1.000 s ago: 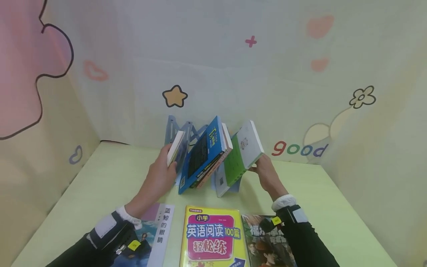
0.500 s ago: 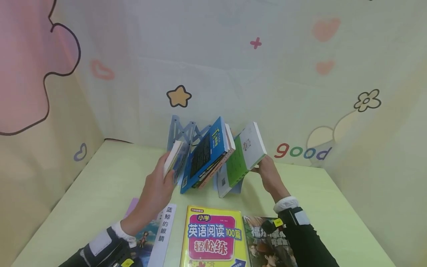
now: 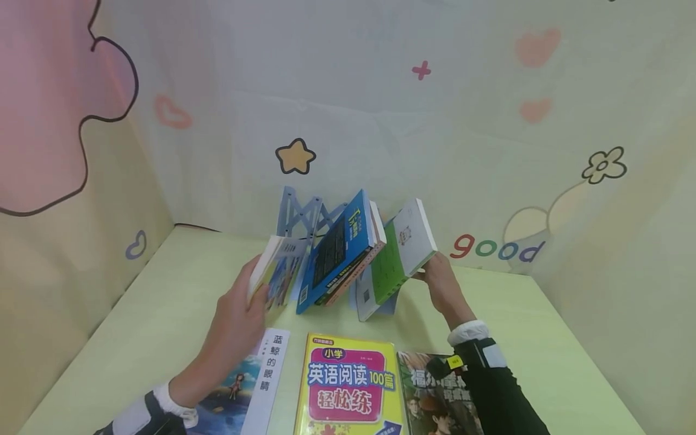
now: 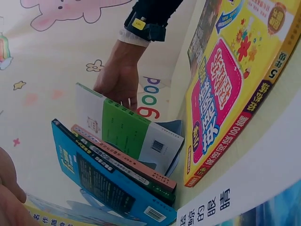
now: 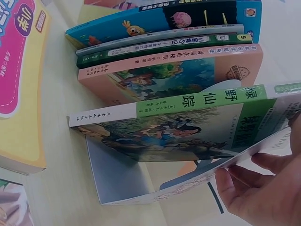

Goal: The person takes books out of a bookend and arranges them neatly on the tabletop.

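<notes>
My left hand (image 3: 234, 320) grips a thin paperback book (image 3: 285, 272) by its white page edge, just left of the rack; its spine shows at the bottom of the left wrist view. My right hand (image 3: 443, 287) is at the far end of a blue-grey expandable bookend (image 3: 299, 211), its curled fingertips on the end plate (image 5: 188, 181); the thumb is mostly hidden. Inside the bookend, a green-and-white book (image 3: 394, 254) leans beside that plate. A blue book (image 3: 337, 251) leans with several others, including a pink-spined one (image 5: 164, 59), left of it.
Lying near the front are a book with a sea picture (image 3: 234, 393), a thick yellow English reader (image 3: 350, 386) and a dark-covered book (image 3: 435, 393). A printed wall cloth (image 3: 348, 121) stands behind the pale green table (image 3: 544, 362).
My left hand has drawn back left and toward me with the paperback, which has turned to show more of its cover. The right hand and the leaning books stay where they were.
</notes>
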### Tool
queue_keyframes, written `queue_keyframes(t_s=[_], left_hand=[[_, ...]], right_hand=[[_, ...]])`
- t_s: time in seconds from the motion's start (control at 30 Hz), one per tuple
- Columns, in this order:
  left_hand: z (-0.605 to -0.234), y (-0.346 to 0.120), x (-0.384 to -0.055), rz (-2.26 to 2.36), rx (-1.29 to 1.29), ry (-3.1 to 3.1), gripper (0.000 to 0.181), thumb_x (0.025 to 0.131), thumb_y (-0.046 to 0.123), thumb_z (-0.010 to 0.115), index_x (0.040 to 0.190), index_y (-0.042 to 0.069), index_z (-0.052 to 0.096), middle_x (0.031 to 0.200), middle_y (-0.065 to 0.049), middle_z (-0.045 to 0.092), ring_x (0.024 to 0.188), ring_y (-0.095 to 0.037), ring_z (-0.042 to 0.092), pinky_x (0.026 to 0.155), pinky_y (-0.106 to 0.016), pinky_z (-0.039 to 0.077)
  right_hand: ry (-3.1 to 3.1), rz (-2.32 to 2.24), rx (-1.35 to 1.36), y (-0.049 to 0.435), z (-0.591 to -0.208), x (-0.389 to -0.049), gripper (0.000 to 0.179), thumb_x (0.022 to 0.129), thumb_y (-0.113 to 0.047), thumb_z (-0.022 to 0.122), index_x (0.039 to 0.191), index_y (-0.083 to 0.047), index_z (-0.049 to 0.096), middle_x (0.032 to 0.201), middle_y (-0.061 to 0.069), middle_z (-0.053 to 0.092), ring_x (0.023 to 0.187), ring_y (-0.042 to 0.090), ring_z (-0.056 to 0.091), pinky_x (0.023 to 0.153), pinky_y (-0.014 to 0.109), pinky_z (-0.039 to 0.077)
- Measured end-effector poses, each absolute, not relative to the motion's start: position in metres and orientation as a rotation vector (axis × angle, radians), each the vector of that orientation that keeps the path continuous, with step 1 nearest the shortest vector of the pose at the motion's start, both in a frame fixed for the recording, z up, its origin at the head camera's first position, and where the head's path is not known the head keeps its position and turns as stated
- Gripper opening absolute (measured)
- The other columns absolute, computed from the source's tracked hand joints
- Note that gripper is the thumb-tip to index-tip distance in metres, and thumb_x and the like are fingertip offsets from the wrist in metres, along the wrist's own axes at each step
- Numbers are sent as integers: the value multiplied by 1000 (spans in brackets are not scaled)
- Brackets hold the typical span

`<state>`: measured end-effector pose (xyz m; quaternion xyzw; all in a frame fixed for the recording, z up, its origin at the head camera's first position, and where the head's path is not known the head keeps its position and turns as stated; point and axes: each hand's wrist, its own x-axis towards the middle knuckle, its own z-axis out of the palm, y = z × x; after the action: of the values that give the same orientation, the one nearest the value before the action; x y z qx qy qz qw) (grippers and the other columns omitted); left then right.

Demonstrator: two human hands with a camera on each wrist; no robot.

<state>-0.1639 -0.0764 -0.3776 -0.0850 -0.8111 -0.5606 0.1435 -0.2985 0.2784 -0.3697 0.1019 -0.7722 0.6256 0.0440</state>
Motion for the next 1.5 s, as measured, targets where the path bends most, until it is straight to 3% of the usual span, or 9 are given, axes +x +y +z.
queue_keyframes(t_s=[0.17,0.43,0.67,0.77,1.1,1.33,1.5], left_hand=[[-370,-83,-150,-1676,-201,-2346,55,109,11,48,161,18,31,154,-18,49,131,-43,56,101,-66,47],[-355,-99,-128,-1670,-119,-2413,55,111,21,46,163,21,28,152,-16,51,123,-39,61,94,-63,52],[-337,-115,-114,-1768,-20,-2451,58,111,31,46,164,27,23,144,-17,55,102,-34,65,74,-42,56],[-330,-121,-109,-1826,30,-2463,60,111,34,46,165,28,20,139,-18,57,96,-32,66,69,-40,57],[-318,-124,-99,-1992,-48,-2388,60,111,35,47,165,33,19,143,-12,54,104,-35,65,76,-46,61],[-319,-120,-105,-2177,-81,-2344,63,110,29,52,164,33,21,142,-14,55,98,-33,70,74,-48,62],[-323,-122,-111,-2307,-179,-2258,64,110,25,52,165,31,21,145,-16,54,103,-35,70,76,-51,62]], right_hand=[[-2359,1909,336,279,-369,-296,46,114,-25,40,150,2,46,123,2,57,108,11,61,88,29,57],[-2413,1932,276,281,-368,-293,52,113,-39,40,155,-8,43,141,12,52,122,22,56,98,34,53],[-2399,1976,226,279,-366,-293,56,112,-44,39,155,-9,43,143,12,51,125,23,54,99,36,52],[-2402,1972,223,279,-366,-292,56,112,-44,39,156,-9,43,144,12,51,126,24,53,101,37,51],[-2396,1985,198,278,-364,-291,56,113,-44,37,156,-9,43,146,12,51,129,26,52,106,41,49],[-2378,1955,205,279,-364,-286,48,114,-32,39,154,-7,45,138,11,54,118,18,58,96,29,53],[-2422,1871,224,280,-358,-272,48,114,-33,39,156,-11,43,145,13,54,124,21,58,101,32,52]])
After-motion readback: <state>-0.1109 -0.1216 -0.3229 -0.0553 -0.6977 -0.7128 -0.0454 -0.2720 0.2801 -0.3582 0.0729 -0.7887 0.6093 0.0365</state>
